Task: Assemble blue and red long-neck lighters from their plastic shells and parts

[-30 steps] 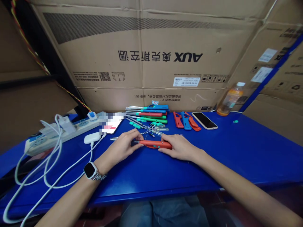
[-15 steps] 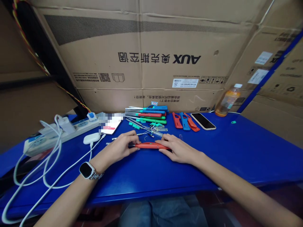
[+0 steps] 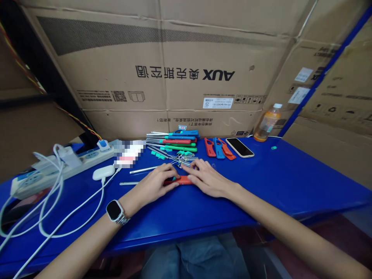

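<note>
A red long-necked lighter (image 3: 185,180) lies lengthwise between my hands, close over the table. My left hand (image 3: 159,181) is closed around its left part, fingers on top and thumb below. A metal tube (image 3: 129,183) sticks out to the left beneath that hand; its other end is hidden. My right hand (image 3: 210,179) holds the right end, thumb against the handle. Its other fingers reach toward loose clear fuel tubes (image 3: 190,159) and thin wires. Behind my left hand lies a second metal tube (image 3: 143,169). Small green pieces (image 3: 158,154) are scattered beyond.
Lighters with blue, red and green handles (image 3: 181,142) are piled at the back. Red and blue handle shells (image 3: 214,148), a phone (image 3: 240,147) and a drink bottle (image 3: 267,123) stand or lie rightward. A power strip (image 3: 75,162) with white cables (image 3: 59,186) occupies the left. Cardboard (image 3: 180,50) walls the back.
The view has turned slightly right. My hands are closer together on the red lighter, covering more of it. The metal tubes left of my hand show more of their length.
</note>
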Motion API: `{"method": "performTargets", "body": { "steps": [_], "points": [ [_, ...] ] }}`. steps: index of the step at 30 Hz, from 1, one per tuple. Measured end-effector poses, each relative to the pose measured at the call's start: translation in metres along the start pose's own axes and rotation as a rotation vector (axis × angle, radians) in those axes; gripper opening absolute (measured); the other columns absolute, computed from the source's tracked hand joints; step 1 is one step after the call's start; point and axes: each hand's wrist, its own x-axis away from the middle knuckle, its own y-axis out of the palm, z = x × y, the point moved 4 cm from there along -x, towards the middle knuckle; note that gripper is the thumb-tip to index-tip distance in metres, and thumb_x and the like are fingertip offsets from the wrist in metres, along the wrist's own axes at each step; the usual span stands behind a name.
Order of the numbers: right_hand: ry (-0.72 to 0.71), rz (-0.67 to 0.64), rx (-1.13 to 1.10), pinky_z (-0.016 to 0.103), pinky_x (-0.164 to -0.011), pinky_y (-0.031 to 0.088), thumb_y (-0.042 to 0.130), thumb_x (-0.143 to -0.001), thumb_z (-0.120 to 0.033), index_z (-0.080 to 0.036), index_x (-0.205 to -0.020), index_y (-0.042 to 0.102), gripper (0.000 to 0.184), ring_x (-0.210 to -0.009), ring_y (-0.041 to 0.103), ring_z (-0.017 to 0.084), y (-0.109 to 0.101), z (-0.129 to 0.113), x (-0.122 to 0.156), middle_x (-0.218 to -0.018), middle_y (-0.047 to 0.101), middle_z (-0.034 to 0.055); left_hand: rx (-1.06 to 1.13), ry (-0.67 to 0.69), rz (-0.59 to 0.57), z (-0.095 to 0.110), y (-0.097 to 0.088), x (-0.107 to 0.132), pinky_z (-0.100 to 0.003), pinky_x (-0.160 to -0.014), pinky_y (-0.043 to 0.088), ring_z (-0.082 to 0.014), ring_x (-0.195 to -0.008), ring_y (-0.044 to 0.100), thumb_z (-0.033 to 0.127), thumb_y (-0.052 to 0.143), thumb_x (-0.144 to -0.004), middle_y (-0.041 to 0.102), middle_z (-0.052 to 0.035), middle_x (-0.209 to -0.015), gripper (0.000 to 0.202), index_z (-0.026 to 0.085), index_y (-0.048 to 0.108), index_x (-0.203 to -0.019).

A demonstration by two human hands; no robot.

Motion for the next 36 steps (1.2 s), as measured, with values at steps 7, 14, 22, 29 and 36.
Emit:
{"method": "performTargets", "body": {
  "steps": [7,14,22,29,36],
  "points": [
    [0.699,0.13,0.09,0.028,-0.06,0.038,0.055,-0.089,-0.047,-0.021,-0.101,0.059,0.029,-0.069,0.06,0.019,-0.03,0.045,0.037,-0.075,0.062,0.0019,-0.091,-0.025,-0.053,0.012,-0.005,-0.025,-0.039,-0.09,0.047,-0.0253,-0.103,0.059,0.047,0.058,-0.092,0.061,-0.007,-0.115,0.033,0.022,0.063,-0.113],
    [0.736,0.062,0.157,0.029,-0.06,0.036,0.059,-0.083,-0.035,-0.02,-0.064,0.054,0.025,-0.076,0.065,0.024,-0.019,0.043,0.029,-0.074,0.067,0.0071,-0.004,0.016,-0.102,0.024,0.012,-0.044,-0.031,-0.079,0.049,-0.0209,-0.09,0.063,0.047,0.053,-0.095,0.065,-0.0047,-0.102,0.03,0.022,0.067,-0.102],
    [0.404,0.313,-0.96,0.02,-0.038,0.03,0.067,-0.076,-0.052,-0.019,-0.07,0.052,0.037,-0.037,0.042,0.006,-0.009,0.034,-0.029,-0.059,0.066,-0.0008,0.07,-0.093,0.088,-0.006,-0.017,-0.017,-0.031,-0.078,0.048,-0.0207,-0.087,0.064,0.046,0.055,-0.093,0.07,-0.0053,-0.094,0.031,0.02,0.068,-0.101],
    [0.276,0.357,-1.208,0.022,-0.039,0.049,0.073,-0.069,-0.032,-0.021,-0.08,0.046,0.031,-0.044,0.06,0.011,0.008,0.021,-0.075,-0.063,0.067,-0.0045,0.053,-0.216,0.221,-0.035,-0.036,-0.008,-0.028,-0.068,0.044,-0.0179,-0.074,0.062,0.041,0.048,-0.096,0.071,-0.003,-0.083,0.033,0.017,0.068,-0.085],
    [0.2,0.37,-1.15,0.023,-0.054,0.053,0.062,-0.078,-0.027,-0.021,-0.085,0.047,0.018,-0.056,0.064,0.009,0.027,0.016,-0.074,-0.07,0.067,-0.0038,0.055,-0.252,0.17,-0.04,-0.032,-0.006,-0.028,-0.067,0.044,-0.0182,-0.074,0.062,0.039,0.052,-0.093,0.071,-0.0028,-0.081,0.028,0.018,0.069,-0.085]
  ]
}}
